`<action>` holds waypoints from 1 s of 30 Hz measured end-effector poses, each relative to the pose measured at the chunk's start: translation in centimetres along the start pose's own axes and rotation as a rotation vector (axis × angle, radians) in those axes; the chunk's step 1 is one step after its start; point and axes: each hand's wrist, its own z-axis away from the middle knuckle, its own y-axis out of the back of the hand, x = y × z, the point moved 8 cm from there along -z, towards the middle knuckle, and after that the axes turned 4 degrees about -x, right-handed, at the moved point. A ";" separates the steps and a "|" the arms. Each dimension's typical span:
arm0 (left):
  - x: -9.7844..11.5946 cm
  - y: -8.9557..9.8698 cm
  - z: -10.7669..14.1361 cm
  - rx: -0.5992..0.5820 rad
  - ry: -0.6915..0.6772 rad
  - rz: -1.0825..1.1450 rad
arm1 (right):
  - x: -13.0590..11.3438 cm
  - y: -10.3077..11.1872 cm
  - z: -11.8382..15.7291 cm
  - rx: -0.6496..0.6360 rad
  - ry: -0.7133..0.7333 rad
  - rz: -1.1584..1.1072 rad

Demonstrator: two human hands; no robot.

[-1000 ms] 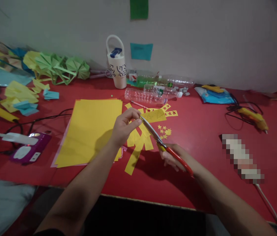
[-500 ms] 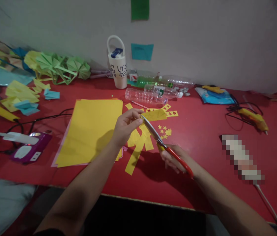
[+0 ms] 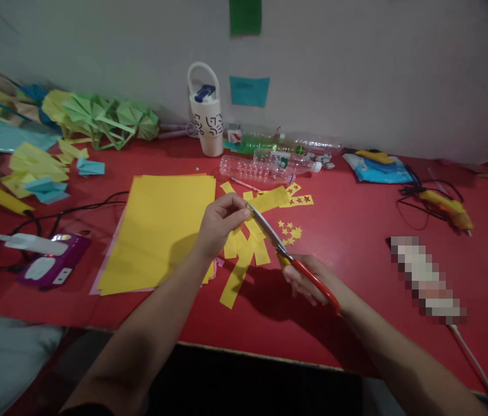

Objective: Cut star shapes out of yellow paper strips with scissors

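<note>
My left hand [image 3: 223, 225] pinches the near end of a yellow paper strip [image 3: 272, 199] between thumb and fingers. My right hand [image 3: 313, 280] is closed around the red handle of a pair of scissors [image 3: 269, 229], whose blade tips reach the strip beside my left fingertips. Below lie several loose yellow strips [image 3: 237, 283] on the red table. A small heap of yellow paper stars [image 3: 291, 232] sits right of the blades. Strips with star-shaped holes [image 3: 300, 200] lie behind it. My left palm and part of the scissors' lower handle are hidden.
A stack of yellow sheets [image 3: 161, 231] lies left of my hands. Plastic bottles [image 3: 256, 169] and a white tumbler [image 3: 212, 124] stand behind. A glue gun [image 3: 447, 211] is at right, a purple power strip [image 3: 55, 263] at left, and a pixelated object [image 3: 428, 277] near the right edge.
The far end of the paper strip has swung slightly up and to the left. Both hands and the scissors are almost where they were.
</note>
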 end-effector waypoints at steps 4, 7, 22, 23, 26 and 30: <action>0.1 0.0 -0.1 -0.002 -0.005 -0.002 | -0.6 0.1 0.1 0.010 0.001 0.015; 0.2 0.0 -0.1 0.004 -0.011 0.002 | -0.9 0.1 0.1 0.020 -0.006 0.015; -1.6 -0.4 0.1 -0.005 0.167 0.142 | -0.5 2.7 -0.5 0.272 0.096 -0.101; -1.8 -0.7 0.2 -0.029 0.202 0.166 | -0.5 3.2 -0.5 0.306 0.112 -0.117; -2.5 -2.1 0.5 -0.138 0.267 0.202 | -1.1 4.5 -0.5 0.380 0.217 -0.235; -3.0 -4.4 0.8 -0.314 0.301 0.149 | -1.7 5.1 -0.6 0.356 0.300 -0.336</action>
